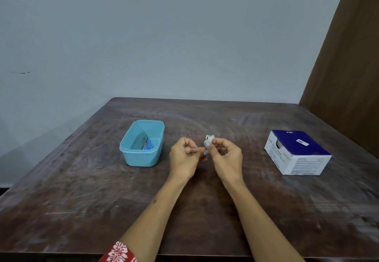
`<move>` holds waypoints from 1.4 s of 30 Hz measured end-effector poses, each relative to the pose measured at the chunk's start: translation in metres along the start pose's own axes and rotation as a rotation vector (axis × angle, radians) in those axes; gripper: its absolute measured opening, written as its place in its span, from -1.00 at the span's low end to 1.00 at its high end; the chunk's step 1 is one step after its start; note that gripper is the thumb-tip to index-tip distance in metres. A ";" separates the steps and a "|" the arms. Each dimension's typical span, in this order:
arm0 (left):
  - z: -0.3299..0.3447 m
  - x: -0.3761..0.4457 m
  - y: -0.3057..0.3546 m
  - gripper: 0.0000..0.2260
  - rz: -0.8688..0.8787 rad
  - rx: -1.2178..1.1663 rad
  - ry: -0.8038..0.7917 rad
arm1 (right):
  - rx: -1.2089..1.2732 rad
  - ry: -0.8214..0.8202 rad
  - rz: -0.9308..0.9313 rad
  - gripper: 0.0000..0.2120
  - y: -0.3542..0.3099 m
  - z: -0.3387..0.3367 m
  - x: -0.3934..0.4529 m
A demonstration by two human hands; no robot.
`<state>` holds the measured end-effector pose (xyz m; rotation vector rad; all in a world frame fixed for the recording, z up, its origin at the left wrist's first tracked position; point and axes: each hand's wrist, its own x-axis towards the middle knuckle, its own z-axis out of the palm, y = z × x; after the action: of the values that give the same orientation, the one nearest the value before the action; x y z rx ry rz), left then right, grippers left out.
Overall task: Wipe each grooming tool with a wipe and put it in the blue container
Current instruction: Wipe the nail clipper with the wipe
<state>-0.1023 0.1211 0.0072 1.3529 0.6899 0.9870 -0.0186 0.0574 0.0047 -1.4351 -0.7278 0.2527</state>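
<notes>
Both of my hands meet above the middle of the table. My right hand [225, 155] pinches a small white and silver item [209, 138], which sticks up above its thumb; it is too small to tell whether it is a wipe, a sachet or a wrapped tool. My left hand [184, 157] has its fingertips closed against the lower end of the same item, next to the right thumb. The blue container [131, 151] stands to the left of my hands, with a blue-handled tool [148, 144] lying inside it.
A blue and white cardboard box [297, 153] sits at the right of the dark wooden table [82, 190]. A grey wall runs behind the table, and a brown panel rises at the far right.
</notes>
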 end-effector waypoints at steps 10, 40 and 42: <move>-0.002 0.001 -0.003 -0.68 0.031 0.054 -0.012 | -0.003 0.016 -0.001 -0.87 -0.001 -0.001 0.001; -0.003 0.001 -0.005 -0.74 0.062 0.101 -0.028 | -0.012 0.018 -0.077 -0.75 -0.003 -0.003 0.001; -0.003 0.001 -0.005 -0.76 0.066 0.099 -0.015 | 0.026 0.004 -0.083 -0.75 -0.003 -0.002 0.000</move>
<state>-0.1038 0.1238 0.0020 1.4764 0.6937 1.0051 -0.0179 0.0551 0.0075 -1.3774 -0.7763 0.1943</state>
